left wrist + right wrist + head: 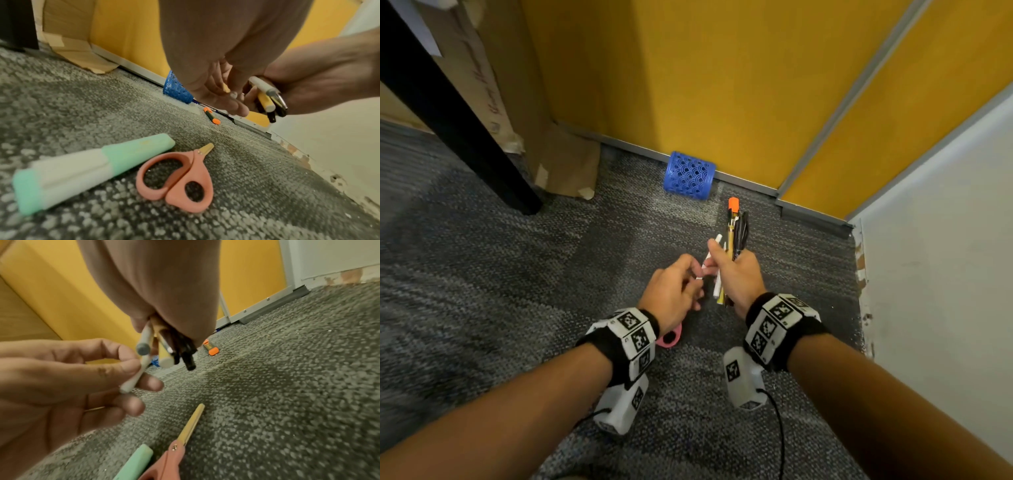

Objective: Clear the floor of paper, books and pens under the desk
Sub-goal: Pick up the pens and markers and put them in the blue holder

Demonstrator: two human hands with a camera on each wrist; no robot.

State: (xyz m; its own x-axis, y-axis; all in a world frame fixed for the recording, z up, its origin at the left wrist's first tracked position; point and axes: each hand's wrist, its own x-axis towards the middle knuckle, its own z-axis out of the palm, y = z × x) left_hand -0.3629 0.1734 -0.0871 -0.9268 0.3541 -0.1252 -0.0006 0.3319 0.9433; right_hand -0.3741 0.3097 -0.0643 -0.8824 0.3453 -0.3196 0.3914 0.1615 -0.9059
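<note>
**Passing a white pen into a full fist**

Gathering pens above the carpet (551, 274), the right hand (736, 274) is closed round a bundle of pens (736, 236): smooth round barrels, black, yellow and white, one with an orange cap. The left hand (674, 291) pinches a thin white pen (133, 378) between thumb and fingertips, right beside the bundle.

Risks, as I judge them: the fist looks crowded, and the plastic barrels are slick, so loosening the grip to take one more could let several slide out and scatter. The white pen is held near its end only, so a nudge against the bundle could twist it free.

On the floor below the hands lie a mint-and-white marker (86, 168) and pink-handled scissors (180, 178) with short metal blades, touching or nearly so. An orange-capped marker (211, 116) lies near the skirting, by a blue perforated cup (688, 174) tipped on its side against the yellow partition (722, 85). A cardboard box (517, 102) stands by the black desk leg (448, 109). The carpet is grey, looped and rough.
</note>
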